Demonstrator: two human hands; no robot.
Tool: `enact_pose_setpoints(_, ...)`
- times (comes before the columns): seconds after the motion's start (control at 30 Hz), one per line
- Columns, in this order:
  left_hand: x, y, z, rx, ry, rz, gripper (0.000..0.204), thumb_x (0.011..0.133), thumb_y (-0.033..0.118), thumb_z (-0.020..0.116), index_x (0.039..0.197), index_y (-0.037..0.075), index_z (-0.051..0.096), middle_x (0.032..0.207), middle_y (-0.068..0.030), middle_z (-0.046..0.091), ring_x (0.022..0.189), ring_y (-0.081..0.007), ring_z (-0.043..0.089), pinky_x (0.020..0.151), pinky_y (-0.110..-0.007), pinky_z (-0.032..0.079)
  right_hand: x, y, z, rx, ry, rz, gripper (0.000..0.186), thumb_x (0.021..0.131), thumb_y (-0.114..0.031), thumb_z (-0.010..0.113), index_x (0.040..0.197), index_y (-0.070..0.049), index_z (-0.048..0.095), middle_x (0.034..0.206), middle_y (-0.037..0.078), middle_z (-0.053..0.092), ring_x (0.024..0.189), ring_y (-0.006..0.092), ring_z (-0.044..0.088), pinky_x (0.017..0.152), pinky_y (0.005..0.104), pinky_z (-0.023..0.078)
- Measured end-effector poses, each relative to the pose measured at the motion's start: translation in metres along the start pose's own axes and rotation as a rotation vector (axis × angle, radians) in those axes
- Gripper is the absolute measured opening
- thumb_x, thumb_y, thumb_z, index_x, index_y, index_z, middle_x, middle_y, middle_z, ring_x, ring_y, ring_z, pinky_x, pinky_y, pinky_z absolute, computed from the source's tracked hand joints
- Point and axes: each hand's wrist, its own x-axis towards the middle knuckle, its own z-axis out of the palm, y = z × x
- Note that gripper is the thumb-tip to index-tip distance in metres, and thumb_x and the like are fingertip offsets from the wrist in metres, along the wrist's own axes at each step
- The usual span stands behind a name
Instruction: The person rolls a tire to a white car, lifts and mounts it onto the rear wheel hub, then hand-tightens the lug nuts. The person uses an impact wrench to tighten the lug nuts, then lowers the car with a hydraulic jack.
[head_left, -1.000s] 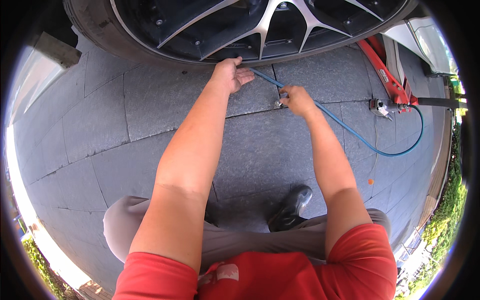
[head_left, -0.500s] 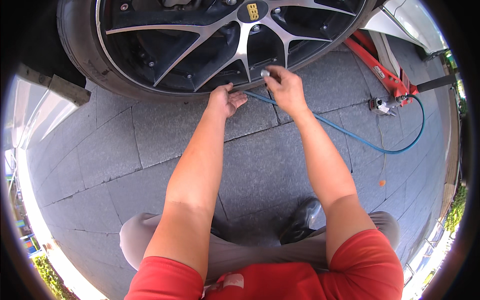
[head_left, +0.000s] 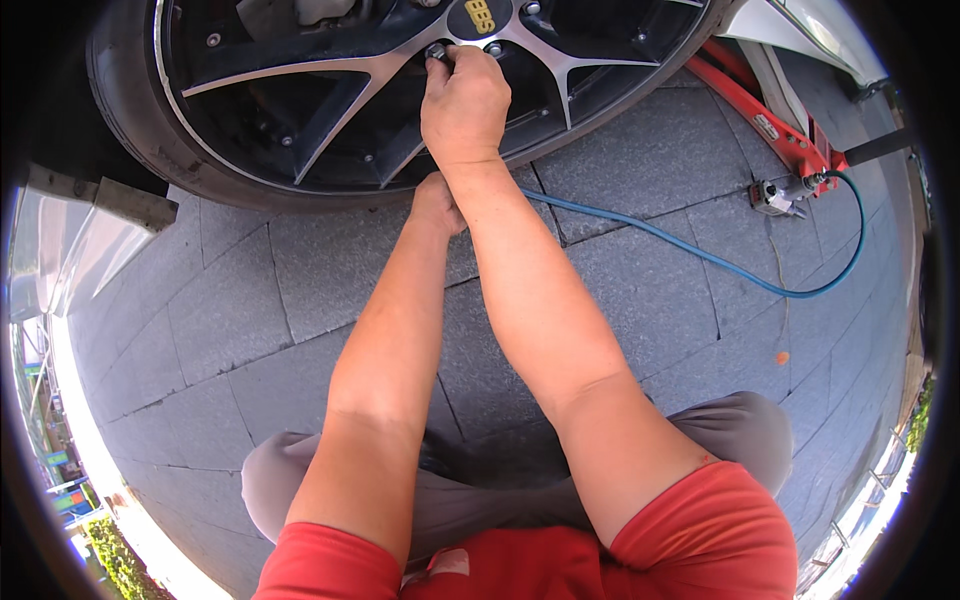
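A car wheel with a multi-spoke black and silver rim (head_left: 380,70) and a dark tyre (head_left: 130,120) stands at the top of the view. My right hand (head_left: 468,105) reaches up to its hub, thumb and fingers pinched on a metal lug nut (head_left: 437,51) at a bolt hole left of the centre cap (head_left: 478,14). Another lug nut (head_left: 494,48) shows just right of my knuckles. My left hand (head_left: 434,203) rests low against the tyre's bottom edge; its fingers are hidden behind my right wrist, so what it holds does not show.
To the right, a red floor jack (head_left: 770,120) stands under the white car body. An impact wrench (head_left: 778,198) lies beside it on the grey paving, with a blue air hose (head_left: 700,256) looping back toward the wheel. A dark bracket-like edge (head_left: 130,200) juts out at left.
My right hand has moved up and left from below the rim to the hub, carrying the lug nut. My left hand has stayed low by the tyre and is now partly covered.
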Motion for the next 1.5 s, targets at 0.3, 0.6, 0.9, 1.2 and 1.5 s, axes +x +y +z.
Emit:
enact_pose_setpoints(0.3, -0.01, 0.005, 0.011, -0.055, 0.025, 0.012, 0.02, 0.092, 0.008, 0.056, 0.1, -0.01, 0.06, 0.093, -0.0224, 0.067, 0.081, -0.0336, 0.07, 0.071, -0.047, 0.061, 0.004, -0.014, 0.012, -0.085, 0.005, 0.043, 0.016, 0.083, -0.01, 0.072, 0.086, 0.001, 0.06, 0.084, 0.019, 0.064, 0.078, 0.0395, 0.065, 0.07, 0.0454, 0.054)
enact_pose_setpoints(0.6, 0.012, -0.015, -0.014, 0.185, 0.3, 0.038, 0.02, 0.088, 0.022, 0.064, 0.081, 0.004, 0.064, 0.067, -0.0126, 0.064, 0.062, -0.031, 0.065, 0.057, -0.045, 0.057, 0.016, 0.011, 0.004, -0.358, -0.247, -0.1, 0.03, 0.091, -0.03, 0.057, 0.08, -0.006, 0.073, 0.075, 0.019, 0.07, 0.071, 0.0396, 0.069, 0.064, 0.048, 0.054)
enact_pose_setpoints(0.9, 0.032, -0.024, -0.005, 0.191, 0.318, -0.178, 0.037, 0.095, 0.019, 0.054, 0.103, -0.015, 0.067, 0.099, -0.0381, 0.067, 0.096, -0.0491, 0.069, 0.078, -0.057, 0.058, 0.041, 0.046, -0.004, -0.41, -0.4, 0.075, 0.046, 0.09, -0.033, 0.05, 0.08, 0.007, 0.069, 0.075, 0.025, 0.067, 0.068, 0.0383, 0.066, 0.064, 0.0472, 0.051)
enact_pose_setpoints(1.2, 0.041, -0.035, -0.013, 0.221, 0.244, -0.071, 0.043, 0.096, 0.018, 0.053, 0.126, -0.013, 0.056, 0.116, -0.0407, 0.06, 0.106, -0.0553, 0.062, 0.085, -0.066, 0.054, 0.041, 0.048, 0.0, -0.004, -0.429, 0.613, 0.045, 0.097, -0.036, 0.051, 0.095, 0.004, 0.071, 0.084, 0.008, 0.071, 0.07, 0.0155, 0.065, 0.059, 0.0247, 0.046)
enact_pose_setpoints(1.5, 0.023, -0.031, -0.008, 0.159, 0.283, -0.041, 0.047, 0.091, 0.016, 0.057, 0.127, -0.014, 0.052, 0.114, -0.0411, 0.057, 0.099, -0.0584, 0.063, 0.078, -0.069, 0.055, 0.04, 0.038, -0.007, 0.099, -0.413, 0.793, 0.043, 0.097, -0.04, 0.055, 0.087, 0.0, 0.068, 0.077, 0.005, 0.065, 0.061, 0.0127, 0.057, 0.054, 0.0241, 0.042)
